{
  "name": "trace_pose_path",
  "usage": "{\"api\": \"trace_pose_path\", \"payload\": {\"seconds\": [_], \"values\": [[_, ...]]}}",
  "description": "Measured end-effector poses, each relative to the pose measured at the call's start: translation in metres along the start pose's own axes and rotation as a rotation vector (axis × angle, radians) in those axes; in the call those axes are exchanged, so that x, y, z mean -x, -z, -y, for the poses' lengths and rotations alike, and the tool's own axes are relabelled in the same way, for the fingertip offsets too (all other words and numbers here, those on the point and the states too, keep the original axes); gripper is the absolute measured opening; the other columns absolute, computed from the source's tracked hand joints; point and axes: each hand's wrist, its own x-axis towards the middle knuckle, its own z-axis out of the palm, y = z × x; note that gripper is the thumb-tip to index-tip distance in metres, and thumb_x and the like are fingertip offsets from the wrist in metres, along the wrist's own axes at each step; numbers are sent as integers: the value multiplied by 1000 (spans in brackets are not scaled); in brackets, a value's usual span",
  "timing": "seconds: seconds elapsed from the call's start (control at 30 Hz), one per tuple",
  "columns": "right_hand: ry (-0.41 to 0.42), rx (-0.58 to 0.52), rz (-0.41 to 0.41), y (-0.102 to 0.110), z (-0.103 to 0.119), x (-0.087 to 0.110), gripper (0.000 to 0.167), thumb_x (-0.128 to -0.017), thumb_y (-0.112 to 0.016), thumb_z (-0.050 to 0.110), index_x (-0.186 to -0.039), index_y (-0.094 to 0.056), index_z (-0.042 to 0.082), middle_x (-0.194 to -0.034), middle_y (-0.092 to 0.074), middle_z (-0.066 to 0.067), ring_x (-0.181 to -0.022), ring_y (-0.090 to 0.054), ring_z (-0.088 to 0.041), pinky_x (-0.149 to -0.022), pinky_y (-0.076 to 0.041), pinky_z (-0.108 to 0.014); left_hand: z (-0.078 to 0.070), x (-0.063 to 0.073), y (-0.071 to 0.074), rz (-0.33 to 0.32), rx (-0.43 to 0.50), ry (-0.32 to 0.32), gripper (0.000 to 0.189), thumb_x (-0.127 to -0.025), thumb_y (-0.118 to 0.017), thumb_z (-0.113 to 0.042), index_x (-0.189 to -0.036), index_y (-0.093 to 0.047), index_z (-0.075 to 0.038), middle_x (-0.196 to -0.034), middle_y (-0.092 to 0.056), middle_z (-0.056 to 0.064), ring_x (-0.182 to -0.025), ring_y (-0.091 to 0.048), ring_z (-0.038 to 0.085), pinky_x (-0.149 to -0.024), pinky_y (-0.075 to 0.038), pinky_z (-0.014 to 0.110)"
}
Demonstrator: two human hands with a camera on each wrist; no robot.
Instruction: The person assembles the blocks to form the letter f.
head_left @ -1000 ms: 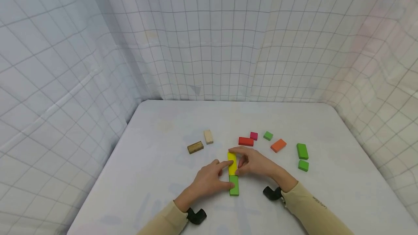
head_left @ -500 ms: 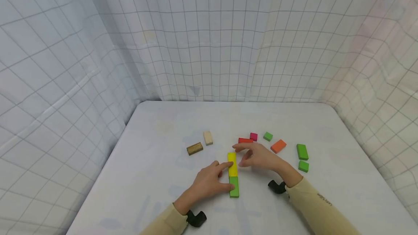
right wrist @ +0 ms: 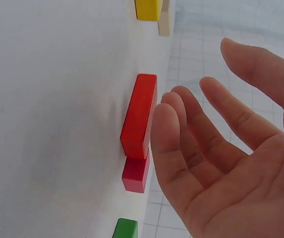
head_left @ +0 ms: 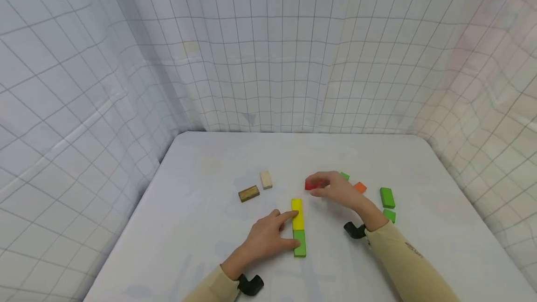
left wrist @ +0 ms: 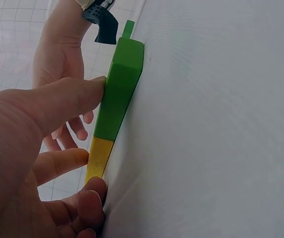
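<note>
A yellow block (head_left: 297,222) and a green block (head_left: 299,251) lie end to end on the table. My left hand (head_left: 267,236) touches both from the left: its thumb is on the green block and its index finger on the yellow one, while the other fingers bend beside the yellow block in the left wrist view. My right hand (head_left: 339,191) is over the red block (head_left: 309,185), partly hiding it. In the right wrist view its relaxed fingers are close to the red block and hold nothing. A small magenta block (right wrist: 135,174) adjoins the red block's end.
Left of centre lie a brown wooden block (head_left: 249,194) and a cream block (head_left: 266,179). An orange block (head_left: 360,187) and a small green block (head_left: 344,175) are partly behind my right hand. Two more blocks, a longer green block (head_left: 387,197) and a shorter green block (head_left: 389,215), sit farther right.
My right hand has let go of the yellow block and moved away to the red block. My left hand has kept its place on the yellow and green blocks.
</note>
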Motion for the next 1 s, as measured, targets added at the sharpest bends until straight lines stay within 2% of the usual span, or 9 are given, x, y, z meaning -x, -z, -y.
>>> {"api": "trace_pose_path", "payload": {"seconds": [0.2,0.43,0.7,0.8,1.0], "values": [[-81,31,-95,-3,-9,0,31,-92,-75,23,-123,-72,18,-114,-69,4,-98,-60,-20,-80,-53,-35,2,1,-2,23,10,8,70,-80,-79,-55,-142,-58,-32,-82,-48,-4,-62,-41,10,-54,-29,26],[-77,74,-161,-5,-14,-1,31,-91,-76,19,-121,-72,14,-112,-70,1,-92,-59,-20,-76,-52,-35,7,2,-4,11,-16,1,70,-79,-79,-57,-142,-57,-34,-81,-45,-6,-61,-39,9,-53,-28,26],[-87,124,-168,-6,-18,-6,31,-89,-77,15,-120,-72,15,-115,-69,2,-97,-59,-19,-84,-52,-37,7,3,-2,-7,-1,-5,71,-80,-79,-57,-143,-56,-33,-82,-46,-4,-61,-39,9,-54,-29,26],[-93,190,-173,-8,-13,-5,33,-87,-78,12,-120,-72,14,-114,-68,1,-97,-59,-21,-86,-52,-40,8,2,-3,-6,4,-7,71,-80,-79,-57,-143,-56,-33,-82,-47,-4,-61,-38,9,-53,-28,26],[-87,417,-146,-11,-9,-5,37,-84,-80,12,-121,-73,11,-106,-67,-1,-88,-58,-18,-81,-52,-38,7,0,-4,-4,13,-18,71,-80,-80,-56,-143,-56,-34,-82,-47,-4,-60,-38,9,-53,-27,26]]}}
